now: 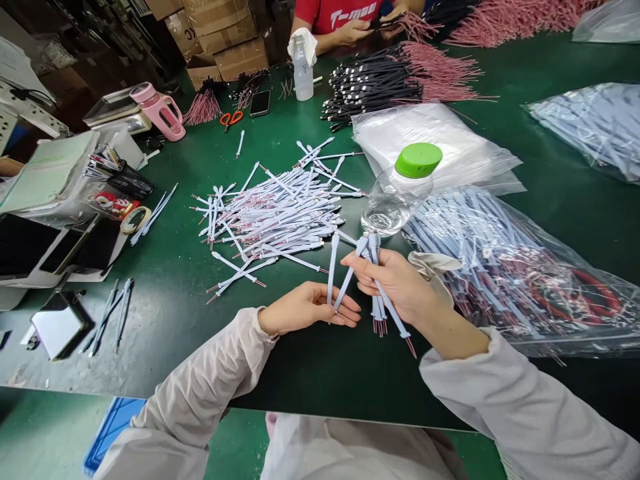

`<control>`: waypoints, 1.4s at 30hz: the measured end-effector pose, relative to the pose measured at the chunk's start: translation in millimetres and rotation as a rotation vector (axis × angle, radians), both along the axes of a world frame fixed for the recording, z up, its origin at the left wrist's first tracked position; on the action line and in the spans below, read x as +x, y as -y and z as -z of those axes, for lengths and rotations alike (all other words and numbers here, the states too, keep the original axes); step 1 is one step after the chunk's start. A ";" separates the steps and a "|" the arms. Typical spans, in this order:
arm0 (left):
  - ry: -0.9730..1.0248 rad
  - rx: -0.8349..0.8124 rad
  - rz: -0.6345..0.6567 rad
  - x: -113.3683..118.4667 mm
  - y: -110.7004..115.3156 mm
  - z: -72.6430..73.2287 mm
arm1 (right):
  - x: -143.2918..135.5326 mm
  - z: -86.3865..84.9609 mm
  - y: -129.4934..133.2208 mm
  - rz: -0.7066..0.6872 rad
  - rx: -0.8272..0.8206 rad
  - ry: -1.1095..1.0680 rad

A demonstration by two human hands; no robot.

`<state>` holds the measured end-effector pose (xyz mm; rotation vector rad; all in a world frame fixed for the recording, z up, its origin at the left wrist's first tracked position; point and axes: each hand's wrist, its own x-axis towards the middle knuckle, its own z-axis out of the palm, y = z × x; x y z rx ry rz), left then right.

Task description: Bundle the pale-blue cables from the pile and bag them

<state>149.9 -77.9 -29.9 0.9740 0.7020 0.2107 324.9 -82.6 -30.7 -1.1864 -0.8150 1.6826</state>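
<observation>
Near the table's front, my left hand [313,307] holds the lower ends of two light-blue cables [332,270] between thumb and fingers, their connector ends pointing up. To its right, my right hand [395,283] is closed around a small bunch of similar light-blue cables [374,257], whose reddish wire ends hang below the fingers. One cable of the bunch slants down to the right. Beyond my left hand lies a loose pile of the same cables [285,207]. A clear jar with a green lid [419,160] stands behind my right hand.
A clear bag of light-blue cables [480,247] lies at the right, with flat plastic bags [440,137] behind it. Black and pink cables [373,83], orange scissors [231,120] and a bottle [303,70] are farther back. Across the table, a person in a red shirt [325,15] handles cables.
</observation>
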 end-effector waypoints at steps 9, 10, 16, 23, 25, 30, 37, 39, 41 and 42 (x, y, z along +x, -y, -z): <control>0.029 -0.010 -0.030 0.4 -0.4 0.9 | -5.1 -7.4 3.3 0.071 0.090 0.031; 0.047 -0.005 -0.028 0.3 -0.5 0.9 | -4.5 -7.0 3.0 0.081 0.091 0.032; 0.055 -0.024 -0.025 -0.2 0.0 1.3 | -0.1 -1.2 1.9 0.108 0.070 0.059; 0.101 -0.130 0.161 -3.0 0.6 4.8 | 2.1 -3.9 1.5 -0.120 -0.120 -0.036; 0.102 -0.172 0.219 -4.3 0.7 6.2 | 2.5 -4.3 1.2 -0.194 -0.168 -0.159; 0.094 -0.227 0.269 -4.5 1.9 9.6 | 2.6 -0.5 1.0 -0.111 -0.136 -0.174; -0.035 -0.163 0.455 -5.2 -0.9 -9.3 | 4.3 0.6 -3.1 0.000 -0.092 -0.199; -0.205 0.071 0.461 -9.1 -6.5 -23.1 | 5.9 -0.5 -5.9 0.078 -0.073 -0.215; -0.433 0.488 0.308 -13.6 -16.1 -35.8 | 7.2 -1.1 -7.9 0.135 -0.059 -0.237; -0.543 0.734 0.189 -15.4 -22.4 -40.6 | 7.5 -1.0 -8.3 0.135 -0.059 -0.250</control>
